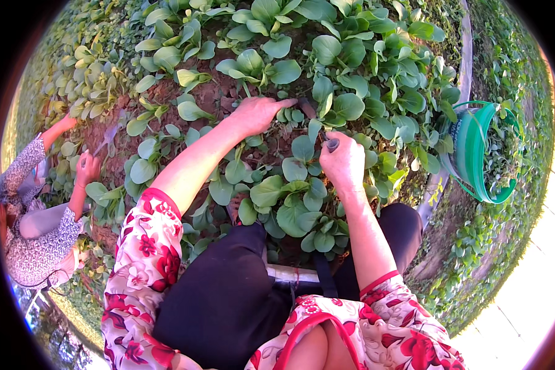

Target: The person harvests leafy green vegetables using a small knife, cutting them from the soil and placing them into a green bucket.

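My right hand (343, 159) is closed on the handle of a small hand tool (307, 109), whose dark, flat head lies among the leaves just ahead of it. Leaves hide part of its shaft. With a finger stretched towards that head, my left hand (258, 115) reaches down to small weeds (290, 116) at the soil. Whether its fingers pinch a stem cannot be told. Broad-leaved green vegetable plants (292, 215) grow between my forearms, and more of them (349, 106) stand beyond the tool.
At the right a green bucket (476, 152) lies tipped, with pulled greenery at its mouth. A pale hose or strip (465, 55) runs along the bed's edge. On the left a co-worker (41, 240) crouches, one hand holding a tool with a pale blade (110, 134).
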{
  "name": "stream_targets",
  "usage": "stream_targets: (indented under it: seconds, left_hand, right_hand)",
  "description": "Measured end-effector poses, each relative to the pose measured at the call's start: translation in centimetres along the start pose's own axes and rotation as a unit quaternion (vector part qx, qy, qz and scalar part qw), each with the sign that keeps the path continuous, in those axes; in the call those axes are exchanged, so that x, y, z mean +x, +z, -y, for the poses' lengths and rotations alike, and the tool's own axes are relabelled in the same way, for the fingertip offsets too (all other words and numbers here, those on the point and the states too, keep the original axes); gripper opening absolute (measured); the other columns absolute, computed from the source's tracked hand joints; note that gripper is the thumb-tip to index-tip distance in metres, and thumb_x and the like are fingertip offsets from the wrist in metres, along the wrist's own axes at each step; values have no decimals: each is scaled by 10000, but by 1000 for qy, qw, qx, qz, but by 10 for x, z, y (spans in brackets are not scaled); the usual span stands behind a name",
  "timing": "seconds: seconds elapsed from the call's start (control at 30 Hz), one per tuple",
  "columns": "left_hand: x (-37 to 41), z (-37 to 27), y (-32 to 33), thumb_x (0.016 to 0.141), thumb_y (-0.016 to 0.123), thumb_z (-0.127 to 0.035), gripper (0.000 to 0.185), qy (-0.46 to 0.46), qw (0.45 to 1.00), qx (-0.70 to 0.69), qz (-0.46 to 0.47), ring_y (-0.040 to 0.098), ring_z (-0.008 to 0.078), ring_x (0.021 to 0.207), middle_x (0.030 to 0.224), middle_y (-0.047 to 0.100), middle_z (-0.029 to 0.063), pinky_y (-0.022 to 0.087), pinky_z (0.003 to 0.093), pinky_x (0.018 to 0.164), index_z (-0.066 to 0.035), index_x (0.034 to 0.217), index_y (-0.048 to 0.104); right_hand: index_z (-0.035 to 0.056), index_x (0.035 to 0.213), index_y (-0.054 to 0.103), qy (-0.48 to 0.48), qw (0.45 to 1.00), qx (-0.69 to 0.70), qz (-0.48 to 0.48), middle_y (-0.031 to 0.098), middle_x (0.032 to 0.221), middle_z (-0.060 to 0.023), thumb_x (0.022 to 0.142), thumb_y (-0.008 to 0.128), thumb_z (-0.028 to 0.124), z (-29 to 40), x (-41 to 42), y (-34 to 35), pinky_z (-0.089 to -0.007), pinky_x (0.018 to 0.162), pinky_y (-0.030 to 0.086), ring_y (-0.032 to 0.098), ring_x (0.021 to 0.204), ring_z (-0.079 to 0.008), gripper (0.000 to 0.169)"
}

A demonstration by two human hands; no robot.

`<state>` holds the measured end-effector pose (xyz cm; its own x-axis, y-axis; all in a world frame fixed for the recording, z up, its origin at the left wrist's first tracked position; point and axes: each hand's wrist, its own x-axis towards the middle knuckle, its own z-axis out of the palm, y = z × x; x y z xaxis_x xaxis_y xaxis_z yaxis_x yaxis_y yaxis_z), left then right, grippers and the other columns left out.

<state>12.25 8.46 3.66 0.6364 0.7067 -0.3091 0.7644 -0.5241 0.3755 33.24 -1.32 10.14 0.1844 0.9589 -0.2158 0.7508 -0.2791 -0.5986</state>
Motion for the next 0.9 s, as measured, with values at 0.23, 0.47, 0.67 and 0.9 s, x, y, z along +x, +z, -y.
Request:
stream_targets:
  seconds: [0.23, 0.47, 0.67, 0.9]
  left_hand:
    - [25, -2, -29, 780, 505, 8, 730, -115, 986, 108, 48, 673, 315, 780, 868, 668, 161, 545, 434, 649, -164, 1442, 251]
    - [25, 1, -35, 768, 534, 4, 811, -204, 975, 61, 60, 658, 344, 859, 965, 652, 200, 532, 451, 722, -119, 1468, 142]
    - [16, 5, -49, 758, 509, 48, 851, -240, 969, 32, 53, 652, 374, 839, 980, 634, 248, 524, 461, 712, -57, 1486, 83]
    - [15, 12, -50, 748, 504, 55, 838, -227, 970, 54, 66, 656, 367, 816, 915, 649, 228, 526, 458, 682, -65, 1484, 120]
  right_hand:
    - [27, 783, 659, 96, 981, 170, 21, 635, 704, -198, 761, 607, 113, 1, 20, 14, -392, 673, 508, 645, 709, -365, 103]
    - [68, 944, 698, 39, 990, 123, -50, 664, 768, -190, 780, 622, 139, -5, 10, 19, -373, 721, 525, 667, 760, -335, 194]
    - [71, 914, 694, 25, 997, 53, -44, 664, 765, -187, 761, 607, 120, 10, 17, 25, -419, 713, 525, 660, 746, -354, 183]
    - [70, 907, 700, 24, 998, 47, -37, 675, 804, -189, 741, 620, 123, 33, 61, 40, -423, 758, 524, 658, 797, -357, 191]
